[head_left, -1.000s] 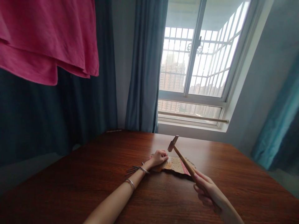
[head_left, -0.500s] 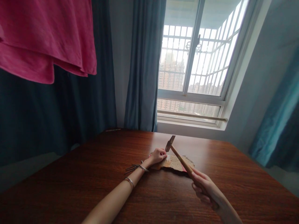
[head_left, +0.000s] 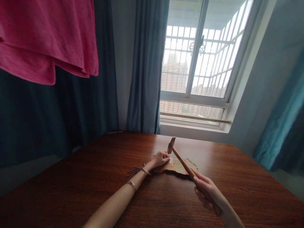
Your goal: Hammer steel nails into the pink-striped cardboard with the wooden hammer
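A tan sheet with many small holes point(head_left: 177, 165) lies on the wooden table point(head_left: 95, 177). My left hand point(head_left: 161, 159) rests on the sheet's left end, fingers pinched together on something too small to make out. My right hand point(head_left: 206, 193) is wrapped round the wooden handle of a hammer point(head_left: 178, 157). The hammer's metal head hangs just above my left fingertips.
Several thin metal rods point(head_left: 134, 171) lie on the table by my left wrist. A window point(head_left: 199, 63) with grey curtains point(head_left: 147, 66) stands behind the table. A pink cloth point(head_left: 47, 38) hangs at the upper left.
The hammer head swung down and left to my left fingers, then lifted slightly. My left hand stays on the sheet.
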Demonstrator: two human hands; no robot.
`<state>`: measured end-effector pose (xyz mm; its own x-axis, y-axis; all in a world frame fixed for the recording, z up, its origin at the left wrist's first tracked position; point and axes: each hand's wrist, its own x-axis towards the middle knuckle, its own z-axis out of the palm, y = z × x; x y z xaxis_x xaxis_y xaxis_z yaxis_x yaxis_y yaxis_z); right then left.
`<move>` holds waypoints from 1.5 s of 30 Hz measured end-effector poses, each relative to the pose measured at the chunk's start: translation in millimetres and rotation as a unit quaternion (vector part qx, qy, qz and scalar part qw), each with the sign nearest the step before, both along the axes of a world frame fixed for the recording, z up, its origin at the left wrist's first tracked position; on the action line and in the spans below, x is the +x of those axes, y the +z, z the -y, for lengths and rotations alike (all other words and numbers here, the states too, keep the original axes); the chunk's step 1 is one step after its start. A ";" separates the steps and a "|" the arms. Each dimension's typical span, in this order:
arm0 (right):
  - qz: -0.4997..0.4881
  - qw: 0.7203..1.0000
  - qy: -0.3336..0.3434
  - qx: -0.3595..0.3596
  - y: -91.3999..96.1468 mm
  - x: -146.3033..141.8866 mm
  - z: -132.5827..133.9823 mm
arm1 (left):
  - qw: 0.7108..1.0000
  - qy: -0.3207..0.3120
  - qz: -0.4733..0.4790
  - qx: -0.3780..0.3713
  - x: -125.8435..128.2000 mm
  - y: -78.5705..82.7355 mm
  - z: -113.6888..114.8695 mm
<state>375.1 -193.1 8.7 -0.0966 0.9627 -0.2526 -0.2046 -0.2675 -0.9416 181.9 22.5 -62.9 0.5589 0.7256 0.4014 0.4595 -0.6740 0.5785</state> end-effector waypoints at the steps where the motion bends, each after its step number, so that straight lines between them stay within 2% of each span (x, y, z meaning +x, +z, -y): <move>1: 0.003 1.000 0.002 0.000 -1.2 0.1 -0.7 | 1.000 -0.001 0.000 -0.001 0.0 0.4 0.2; 14: 0.008 1.000 -0.018 0.000 -5.0 -0.8 -3.6 | 1.000 -0.008 0.013 -0.010 -0.6 0.4 1.3; 19: -0.021 1.000 0.000 0.004 -2.8 2.4 -3.0 | 1.000 -0.012 0.013 -0.008 -0.4 -2.0 -1.4; 30: -0.025 1.000 0.017 -0.007 -7.2 7.3 -5.8 | 1.000 -0.010 0.015 -0.008 -0.1 -2.0 -0.5; 45: -0.033 0.999 0.027 -0.005 -9.1 9.1 -6.7 | 0.999 -0.025 0.023 0.003 -0.1 -10.5 -7.7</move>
<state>384.3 -186.4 -0.4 -0.1649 0.9531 -0.2539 -0.2515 -0.2895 -0.9235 181.8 30.2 -73.4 0.5754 0.6946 0.4318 0.3982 -0.6991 0.5939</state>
